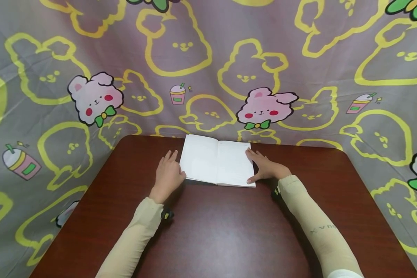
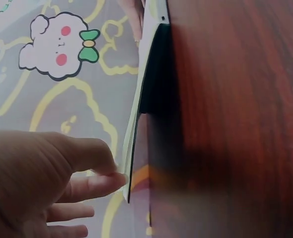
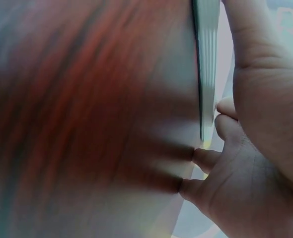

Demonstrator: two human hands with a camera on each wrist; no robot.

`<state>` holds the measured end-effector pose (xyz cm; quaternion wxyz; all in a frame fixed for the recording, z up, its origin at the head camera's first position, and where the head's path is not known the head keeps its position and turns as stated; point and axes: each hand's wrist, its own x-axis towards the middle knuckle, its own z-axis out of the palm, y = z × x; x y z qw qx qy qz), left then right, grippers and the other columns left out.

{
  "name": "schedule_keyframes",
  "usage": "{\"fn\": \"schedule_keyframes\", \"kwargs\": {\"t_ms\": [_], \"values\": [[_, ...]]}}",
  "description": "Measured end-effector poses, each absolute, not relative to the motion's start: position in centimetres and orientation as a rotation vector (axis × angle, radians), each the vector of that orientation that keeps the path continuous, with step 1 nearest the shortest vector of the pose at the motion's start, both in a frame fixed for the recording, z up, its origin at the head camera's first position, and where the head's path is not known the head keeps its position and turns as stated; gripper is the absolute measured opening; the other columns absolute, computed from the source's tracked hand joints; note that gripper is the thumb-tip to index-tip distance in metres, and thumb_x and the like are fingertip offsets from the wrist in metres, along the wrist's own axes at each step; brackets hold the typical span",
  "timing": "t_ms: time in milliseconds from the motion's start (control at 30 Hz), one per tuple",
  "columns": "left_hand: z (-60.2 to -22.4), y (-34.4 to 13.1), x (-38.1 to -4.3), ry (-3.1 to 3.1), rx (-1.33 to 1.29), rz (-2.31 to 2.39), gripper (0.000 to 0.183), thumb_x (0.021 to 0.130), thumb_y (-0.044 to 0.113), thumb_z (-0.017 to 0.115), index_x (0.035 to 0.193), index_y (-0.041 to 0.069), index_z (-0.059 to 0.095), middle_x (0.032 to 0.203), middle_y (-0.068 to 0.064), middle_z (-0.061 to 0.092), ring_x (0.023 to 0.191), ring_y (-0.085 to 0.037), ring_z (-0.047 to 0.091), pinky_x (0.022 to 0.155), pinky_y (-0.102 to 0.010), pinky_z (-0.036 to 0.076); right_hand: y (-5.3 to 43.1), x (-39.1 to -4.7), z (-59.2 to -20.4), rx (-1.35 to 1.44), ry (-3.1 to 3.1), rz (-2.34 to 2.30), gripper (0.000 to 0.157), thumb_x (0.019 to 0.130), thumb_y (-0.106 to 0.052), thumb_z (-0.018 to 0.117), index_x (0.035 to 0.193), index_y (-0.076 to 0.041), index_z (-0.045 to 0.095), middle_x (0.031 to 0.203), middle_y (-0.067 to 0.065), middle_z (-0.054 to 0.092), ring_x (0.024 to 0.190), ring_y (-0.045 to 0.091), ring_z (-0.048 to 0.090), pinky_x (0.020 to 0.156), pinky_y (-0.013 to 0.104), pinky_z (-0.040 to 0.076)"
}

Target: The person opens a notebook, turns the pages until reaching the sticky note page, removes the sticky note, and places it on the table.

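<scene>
A notebook [image 1: 234, 164] with white pages lies spread open near the table's back edge. At its left edge, my left hand [image 1: 167, 173] pinches the cover and pages between thumb and index finger. The left wrist view shows this left half [image 2: 131, 144] raised at a slant, with a dark gap beneath it. My right hand [image 1: 268, 166] rests at the right edge, thumb near the lower corner and index finger on the page higher up. Seen from the right wrist, the page block [image 3: 208, 64] is thick there, and two fingertips [image 3: 186, 187] touch the table beside it.
The dark red-brown wooden table [image 1: 215, 231] has rounded back corners. Behind it and along both sides hangs a grey curtain [image 1: 208, 85] printed with yellow outlines and pink rabbits. Dark camera straps [image 1: 166, 215] sit at the wrists, below beige sleeves.
</scene>
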<state>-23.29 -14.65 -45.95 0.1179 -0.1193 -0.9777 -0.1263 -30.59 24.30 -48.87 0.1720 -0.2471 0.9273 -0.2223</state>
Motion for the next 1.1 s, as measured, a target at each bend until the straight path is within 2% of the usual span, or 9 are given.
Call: {"fn": "schedule_keyframes", "kwargs": {"t_ms": [267,600,667,733,867,933,1100], "values": [[-47.4,-14.8,-23.9,-2.971,-0.280,-0.323,0.046,0.084,0.016,0.072,0.044,0.010,0.050,0.148,-0.027,0.052,0.144,-0.047,0.039,0.115,-0.062,0.036,24.4,-30.7,-49.0,-0.708,2.634,-0.639,0.132,0.072,-0.047,0.091,0.162,0.000,0.008,0.170,0.022,0.004,0.153,0.051,-0.002,0.117,0.076,0.005],[-48.3,-15.2,-24.3,-3.037,-0.266,-0.262,0.039,0.086,0.025,0.075,0.056,0.003,0.063,0.146,-0.031,0.051,0.143,-0.050,0.038,0.117,-0.060,0.034,24.5,-30.9,-49.4,-0.715,2.628,-0.654,0.131,0.072,-0.047,0.091,0.163,-0.002,0.009,0.170,0.020,0.004,0.154,0.050,-0.003,0.117,0.075,0.004],[-48.1,-15.3,-24.3,-3.044,-0.252,-0.241,0.036,0.086,0.029,0.077,0.069,-0.002,0.070,0.147,-0.034,0.048,0.142,-0.051,0.039,0.117,-0.059,0.034,24.4,-30.9,-49.3,-0.712,2.628,-0.657,0.131,0.072,-0.046,0.091,0.163,-0.002,0.009,0.170,0.020,0.004,0.154,0.050,-0.003,0.117,0.076,0.004],[-47.8,-15.2,-24.3,-3.062,-0.241,-0.232,0.040,0.088,0.033,0.077,0.093,-0.007,0.073,0.150,-0.035,0.043,0.143,-0.051,0.038,0.119,-0.059,0.032,24.5,-30.9,-49.3,-0.707,2.630,-0.655,0.131,0.071,-0.046,0.091,0.163,-0.002,0.009,0.170,0.020,0.004,0.154,0.050,-0.002,0.117,0.075,0.004],[-47.4,-15.0,-24.5,-3.114,-0.268,-0.227,0.064,0.092,0.035,0.072,0.138,-0.007,0.057,0.156,-0.034,0.035,0.146,-0.050,0.033,0.120,-0.061,0.028,24.5,-30.8,-49.2,-0.702,2.631,-0.656,0.131,0.071,-0.046,0.091,0.163,-0.002,0.009,0.170,0.020,0.004,0.154,0.050,-0.002,0.117,0.075,0.004],[-47.6,-14.7,-24.8,-3.127,-0.295,-0.220,0.066,0.095,0.035,0.069,0.144,-0.004,0.051,0.158,-0.031,0.035,0.147,-0.049,0.031,0.121,-0.061,0.027,24.4,-30.7,-49.2,-0.699,2.627,-0.655,0.131,0.072,-0.047,0.091,0.163,-0.002,0.009,0.170,0.020,0.004,0.154,0.050,-0.003,0.117,0.075,0.004],[-48.1,-13.4,-25.7,-3.097,-0.402,-0.219,0.061,0.100,0.034,0.060,0.149,-0.001,0.048,0.157,-0.028,0.039,0.148,-0.047,0.033,0.120,-0.060,0.028,24.4,-30.6,-49.0,-0.702,2.624,-0.662,0.130,0.072,-0.046,0.091,0.163,-0.002,0.009,0.170,0.020,0.004,0.154,0.050,-0.002,0.117,0.075,0.004]]}}
